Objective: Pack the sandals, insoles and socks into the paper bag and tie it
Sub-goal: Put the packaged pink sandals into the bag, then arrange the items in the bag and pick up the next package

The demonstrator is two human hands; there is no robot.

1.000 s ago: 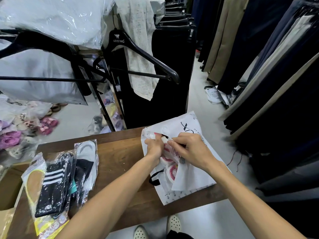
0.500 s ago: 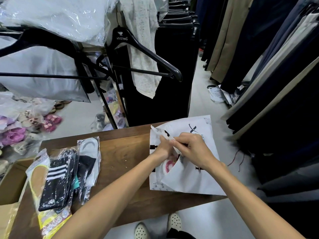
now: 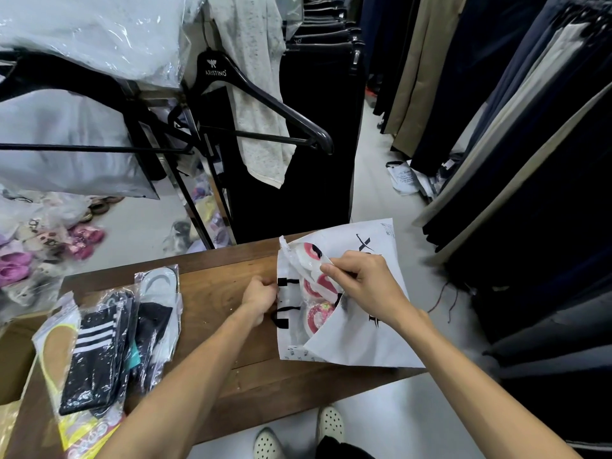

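Observation:
A white paper bag with black print lies on its side at the right end of the wooden table, its mouth facing left. Pink-and-white sandals in clear plastic sit partly inside the mouth. My left hand grips the bag's left edge by the black handles. My right hand pinches the sandals' plastic wrap at the bag's upper flap. Packets of socks and a yellow insole packet lie at the table's left end.
A black hanger and garment rack stand behind the table. Dark trousers hang along the right side. Bagged shoes lie on the floor at the left. A cardboard box sits at the table's left edge. My shoes show below the table.
The bag has been turned so its mouth faces left. My left hand moved down from the sandals to the bag's left edge, and the sandals now show more at the opening.

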